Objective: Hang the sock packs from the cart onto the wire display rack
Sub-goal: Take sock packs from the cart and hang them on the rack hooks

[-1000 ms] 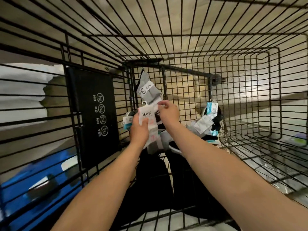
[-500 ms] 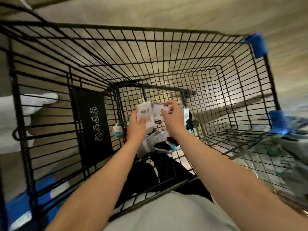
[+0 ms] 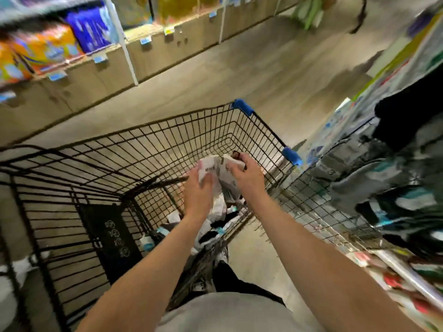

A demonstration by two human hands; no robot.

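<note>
Both hands hold white-labelled sock packs point(image 3: 217, 170) above the black wire cart point(image 3: 148, 149). My left hand point(image 3: 197, 190) grips the left label from below. My right hand point(image 3: 244, 174) pinches the right label's top edge, and grey socks hang down between the wrists. More sock packs point(image 3: 215, 226) lie in a heap at the cart's near end. The wire display rack point(image 3: 335, 202) stands to the right of the cart, with blurred grey, black and teal socks point(image 3: 383, 183) hanging on it.
A black sign panel point(image 3: 115, 238) hangs inside the cart's left wall. Blue corner guards point(image 3: 243, 107) mark the cart's far end. Wooden shelving with coloured packages point(image 3: 48, 49) runs along the left of the aisle. Bare floor point(image 3: 263, 68) stretches ahead.
The view has swung up from deep inside the cart to the aisle. Both hands have lifted the sock packs out of the cart's bottom and up toward the right.
</note>
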